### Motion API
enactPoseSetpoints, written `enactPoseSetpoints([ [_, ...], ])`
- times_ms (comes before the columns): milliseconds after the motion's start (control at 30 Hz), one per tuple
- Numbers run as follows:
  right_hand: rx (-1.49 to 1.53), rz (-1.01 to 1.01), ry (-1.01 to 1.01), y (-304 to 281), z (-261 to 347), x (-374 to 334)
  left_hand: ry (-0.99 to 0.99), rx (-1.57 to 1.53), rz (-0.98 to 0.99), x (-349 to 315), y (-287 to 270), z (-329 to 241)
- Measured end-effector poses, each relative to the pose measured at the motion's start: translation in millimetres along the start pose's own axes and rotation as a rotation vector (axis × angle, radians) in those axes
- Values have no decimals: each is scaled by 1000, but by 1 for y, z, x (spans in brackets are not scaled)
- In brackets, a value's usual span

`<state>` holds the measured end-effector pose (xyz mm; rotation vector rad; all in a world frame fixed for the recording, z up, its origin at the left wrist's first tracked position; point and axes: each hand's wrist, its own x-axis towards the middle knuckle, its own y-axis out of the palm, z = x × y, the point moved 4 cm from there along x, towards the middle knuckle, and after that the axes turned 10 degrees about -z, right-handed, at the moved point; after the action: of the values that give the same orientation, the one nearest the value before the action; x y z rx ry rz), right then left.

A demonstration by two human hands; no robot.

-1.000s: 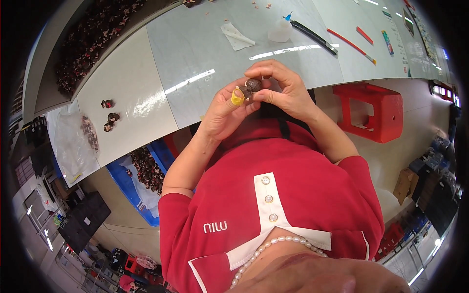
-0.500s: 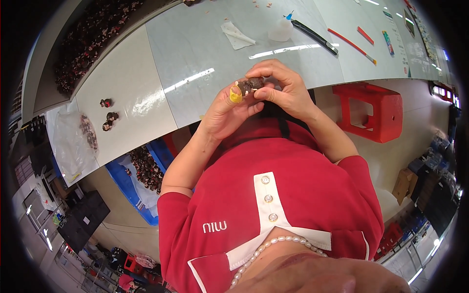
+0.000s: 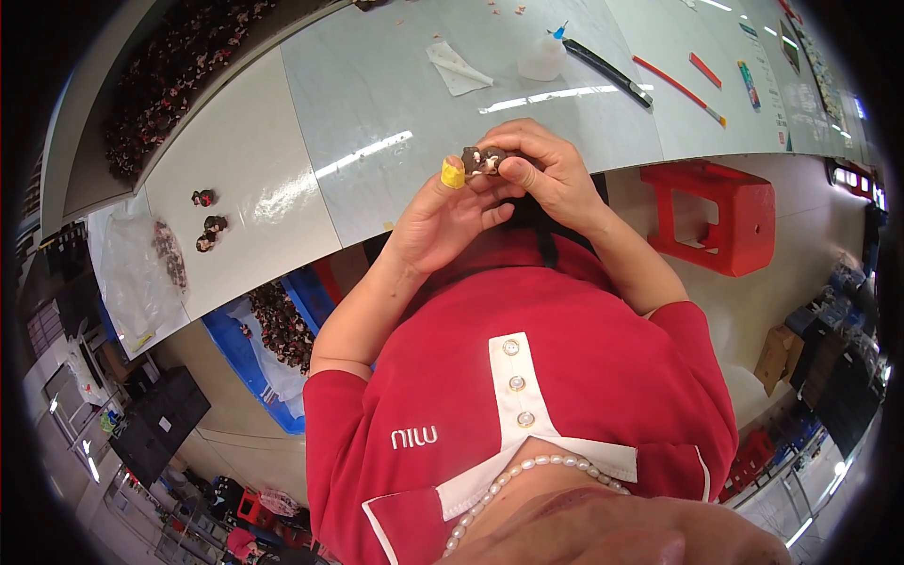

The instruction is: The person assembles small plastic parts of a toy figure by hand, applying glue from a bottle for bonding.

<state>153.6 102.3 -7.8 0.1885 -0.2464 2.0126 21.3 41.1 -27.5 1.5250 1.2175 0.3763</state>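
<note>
Over the near edge of the worktable, both hands hold a small dark brown figurine (image 3: 482,160) with pale patches. My left hand (image 3: 438,215), with yellow tape (image 3: 453,174) wrapped round its thumb, supports the piece from the left with curled fingers. From the right, my right hand (image 3: 557,184) pinches it between thumb and fingers, hiding part of it. Two similar small dark pieces lie on the table to the left, a single one (image 3: 203,198) and, nearer me, a larger-looking one (image 3: 212,233).
A bin (image 3: 179,122) of many dark pieces stands far left, near a clear plastic bag (image 3: 141,264). Below the table edge is a blue crate (image 3: 240,363). A white paper (image 3: 459,71), black-handled cutter (image 3: 607,71) and red brush (image 3: 673,87) lie beyond my hands. A red stool (image 3: 753,221) stands right.
The figurine has turned between my fingers, showing more pale patches now. My left thumb has shifted slightly, and its yellow tape faces up more fully.
</note>
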Motion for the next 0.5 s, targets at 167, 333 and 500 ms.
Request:
enactPoseSetpoints([
  [167,14,10,6,1,0,0,8,9,0,0,1,0],
  [333,39,1,59,1,4,-1,22,25,-19,0,2,-2],
  [500,44,30,33,0,6,-1,45,30,-19,-1,2,-2],
])
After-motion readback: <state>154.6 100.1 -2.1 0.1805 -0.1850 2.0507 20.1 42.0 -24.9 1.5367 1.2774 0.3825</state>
